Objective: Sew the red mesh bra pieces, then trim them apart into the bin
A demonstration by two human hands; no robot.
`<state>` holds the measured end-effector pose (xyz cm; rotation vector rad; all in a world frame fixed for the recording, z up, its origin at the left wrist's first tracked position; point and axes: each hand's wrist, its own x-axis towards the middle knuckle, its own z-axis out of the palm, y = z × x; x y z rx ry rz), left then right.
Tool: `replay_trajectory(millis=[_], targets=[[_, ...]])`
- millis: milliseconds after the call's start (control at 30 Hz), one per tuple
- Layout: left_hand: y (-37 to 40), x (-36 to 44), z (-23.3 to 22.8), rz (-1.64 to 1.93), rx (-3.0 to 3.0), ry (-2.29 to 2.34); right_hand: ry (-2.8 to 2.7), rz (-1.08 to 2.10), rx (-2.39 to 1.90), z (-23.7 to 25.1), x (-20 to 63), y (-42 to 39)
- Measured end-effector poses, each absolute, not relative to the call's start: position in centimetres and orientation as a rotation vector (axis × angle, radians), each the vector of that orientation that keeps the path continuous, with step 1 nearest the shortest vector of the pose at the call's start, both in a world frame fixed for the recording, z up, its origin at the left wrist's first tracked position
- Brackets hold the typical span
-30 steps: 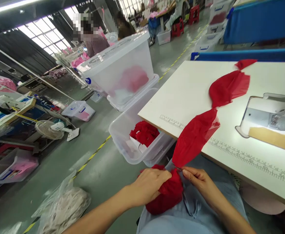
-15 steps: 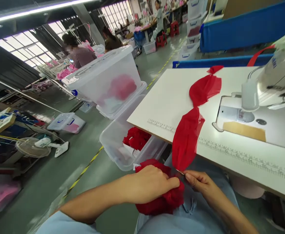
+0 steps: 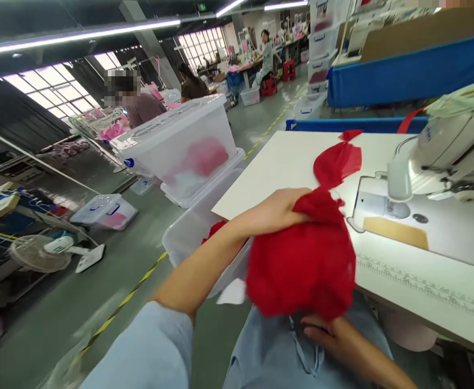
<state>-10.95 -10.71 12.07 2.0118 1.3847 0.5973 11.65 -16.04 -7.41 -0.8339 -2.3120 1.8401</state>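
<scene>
Sheer red bunched cloth (image 3: 302,270) hangs from the left hand's (image 3: 279,209) grip at the front edge of the white flat bench (image 3: 257,175), the right hand's (image 3: 324,330) hold below hidden, apparently mid-repositioning, calling next for keeping the red fabric pieces (image 3: 336,165) beyond untangled.

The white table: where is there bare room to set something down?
The table is bare between its left edge and the red cloth. The near strip, right of the cloth and before the sewing machine, bears only ruler marks. It is crowded where the left hand holds the cloth.
</scene>
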Motion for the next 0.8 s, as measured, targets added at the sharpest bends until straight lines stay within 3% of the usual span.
replay_trajectory(millis=[133,233,400,600,800], targets=[[-2.8,-8.9,7.2,0.353,1.979,1.844,-2.444,1.802,-0.835,-5.4,12.6,-15.7],[-2.4,-8.1,4.8,0.301,2.008,1.893,-2.371,1.910,-0.723,-2.8,13.8,-14.8],[-11.5,-10.1,5.0,0.250,2.120,1.631,-2.127,2.175,-0.221,-0.4,15.3,-12.9],[-24.5,-12.9,2.7,0.069,2.166,1.511,-1.510,2.232,-0.968,-4.5,11.0,-13.7],[-29.3,-12.1,0.0,0.069,2.255,1.711,-1.501,2.523,-0.845,-5.1,6.8,-15.2]])
